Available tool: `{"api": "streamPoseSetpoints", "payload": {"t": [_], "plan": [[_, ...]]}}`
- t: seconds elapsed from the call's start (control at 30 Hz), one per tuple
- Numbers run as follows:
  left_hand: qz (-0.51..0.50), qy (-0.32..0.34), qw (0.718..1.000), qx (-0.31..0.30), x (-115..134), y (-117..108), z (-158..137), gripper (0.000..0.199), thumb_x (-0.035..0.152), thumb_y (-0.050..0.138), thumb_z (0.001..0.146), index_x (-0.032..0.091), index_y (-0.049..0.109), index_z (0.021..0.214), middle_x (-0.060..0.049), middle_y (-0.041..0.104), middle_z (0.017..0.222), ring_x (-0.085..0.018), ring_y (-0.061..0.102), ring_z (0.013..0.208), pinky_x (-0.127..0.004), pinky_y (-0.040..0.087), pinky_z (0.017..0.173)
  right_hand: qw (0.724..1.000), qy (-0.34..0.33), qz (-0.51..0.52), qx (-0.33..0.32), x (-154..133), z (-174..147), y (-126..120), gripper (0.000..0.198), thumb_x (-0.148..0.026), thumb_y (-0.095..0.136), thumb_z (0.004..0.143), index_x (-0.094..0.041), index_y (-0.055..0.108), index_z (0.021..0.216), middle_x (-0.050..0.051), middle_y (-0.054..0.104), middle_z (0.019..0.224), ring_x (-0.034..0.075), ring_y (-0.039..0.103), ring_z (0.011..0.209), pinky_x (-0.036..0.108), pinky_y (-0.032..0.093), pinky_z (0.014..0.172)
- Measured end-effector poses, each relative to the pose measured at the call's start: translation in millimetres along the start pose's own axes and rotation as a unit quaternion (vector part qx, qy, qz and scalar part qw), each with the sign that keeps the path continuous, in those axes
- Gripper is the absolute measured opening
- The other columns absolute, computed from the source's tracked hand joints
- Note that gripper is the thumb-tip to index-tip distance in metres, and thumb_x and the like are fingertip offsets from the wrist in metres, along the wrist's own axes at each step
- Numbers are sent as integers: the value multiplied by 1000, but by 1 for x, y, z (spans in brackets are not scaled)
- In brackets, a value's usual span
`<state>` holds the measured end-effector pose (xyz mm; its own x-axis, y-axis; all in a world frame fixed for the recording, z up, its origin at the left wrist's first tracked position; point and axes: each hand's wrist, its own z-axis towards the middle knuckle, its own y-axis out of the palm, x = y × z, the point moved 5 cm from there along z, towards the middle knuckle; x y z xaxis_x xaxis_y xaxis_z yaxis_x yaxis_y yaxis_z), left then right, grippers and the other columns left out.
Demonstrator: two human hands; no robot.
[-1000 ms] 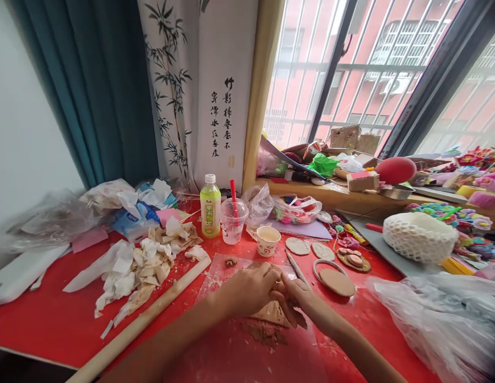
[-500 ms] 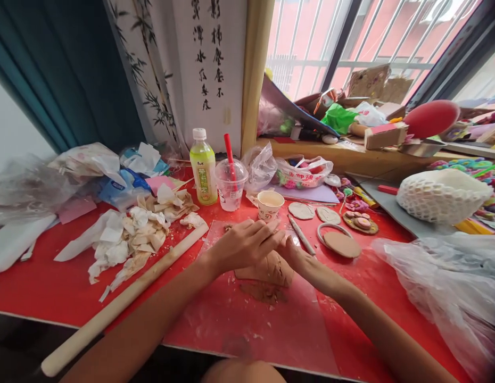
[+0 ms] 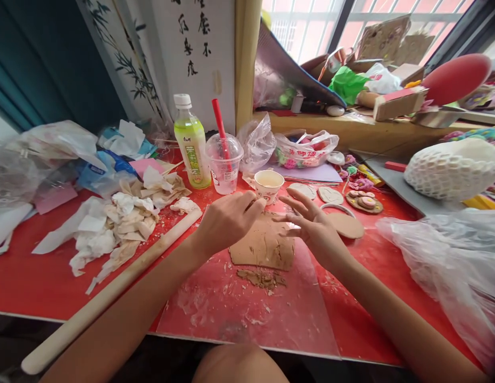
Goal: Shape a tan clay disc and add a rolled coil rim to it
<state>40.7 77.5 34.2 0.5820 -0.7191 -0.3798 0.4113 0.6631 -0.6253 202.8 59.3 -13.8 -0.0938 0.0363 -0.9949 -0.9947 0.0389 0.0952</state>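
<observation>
My left hand (image 3: 229, 222) is closed above the left part of a flat brown clay slab (image 3: 265, 247), its fingers curled by the paper cup (image 3: 269, 187). What its fingertips hold, if anything, is hidden. My right hand (image 3: 313, 229) is open, fingers spread, over the slab's right edge and holding nothing. Thin clay scraps (image 3: 263, 279) lie just in front of the slab on a clear plastic sheet (image 3: 247, 319). Beyond the right hand are a brown clay disc (image 3: 345, 225), partly over a ring, and two pale clay discs (image 3: 330, 194).
A long wooden rolling pin (image 3: 112, 295) slants along the left. Crumpled tissues (image 3: 123, 223), a green drink bottle (image 3: 192, 149) and a plastic cup (image 3: 224, 165) with a red straw stand behind. At right lie plastic wrap (image 3: 443, 266) and a foam-netted object (image 3: 451, 167).
My hands have come apart: the left moved left and curled, the right moved right and spread its fingers. More of the clay slab shows. The view has tilted down.
</observation>
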Motion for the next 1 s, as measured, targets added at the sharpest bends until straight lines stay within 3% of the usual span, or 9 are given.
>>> {"api": "streamPoseSetpoints", "payload": {"t": [0.07,0.2,0.33,0.5,0.6,0.7,0.77,0.87,1.0], "plan": [[-15,-4,1000,-9,1,0,1,22,11,36,90,15,50,105,-6,60,95,-14,58,79,-24,46,65,999,18,26,-14,1,1,3,51,-40,54,84,-34,39,132,4,40,142,19,61,102,30,56,71],[-70,35,996,-42,13,6,1,37,12,34,91,10,37,128,-13,54,124,-19,54,110,-31,47,90,987,79,91,-102,10,2,16,50,-56,33,90,-26,44,130,9,57,125,19,60,106,30,52,80],[-135,8,990,-45,18,10,-1,30,19,38,92,7,43,119,-8,65,96,-16,61,90,-28,49,81,973,111,121,-163,20,-2,28,54,-60,33,88,-23,49,124,10,61,118,18,62,102,31,51,81],[-196,-48,979,-31,17,9,-2,30,41,47,86,12,52,91,-2,58,69,-14,54,61,-26,44,56,949,130,179,-227,23,-14,41,57,-59,30,90,-20,46,128,12,63,114,18,63,97,34,50,83],[-237,-96,966,-34,13,10,-3,20,28,39,90,15,51,82,-2,56,66,-12,51,58,-24,40,54,942,128,178,-255,19,-17,43,58,-59,27,90,-20,45,129,13,62,116,17,64,95,32,50,82],[-265,-122,956,-41,13,14,-4,16,20,34,90,15,49,88,-2,58,73,-11,54,65,-22,44,59,940,109,188,-264,16,-15,41,56,-57,33,90,-18,48,126,13,62,115,15,64,92,28,50,81],[-314,-132,939,-50,14,18,-4,19,21,36,91,15,48,105,-5,60,89,-12,57,80,-24,48,70,945,107,197,-240,16,-12,37,52,-53,36,91,-18,48,127,12,64,112,15,65,90,28,50,81],[-426,-178,884,-76,14,23,-3,38,23,40,91,20,37,129,-9,54,116,-16,53,106,-31,45,91,951,120,206,-197,17,-8,32,47,-50,35,93,-20,47,127,10,66,106,15,65,87,31,51,80],[-496,-244,826,-110,8,22,0,31,34,47,89,25,51,118,-5,58,108,-14,56,98,-31,45,88,956,138,195,-169,18,-6,27,48,-52,32,93,-16,56,116,11,66,105,15,66,83,30,52,77]]}}
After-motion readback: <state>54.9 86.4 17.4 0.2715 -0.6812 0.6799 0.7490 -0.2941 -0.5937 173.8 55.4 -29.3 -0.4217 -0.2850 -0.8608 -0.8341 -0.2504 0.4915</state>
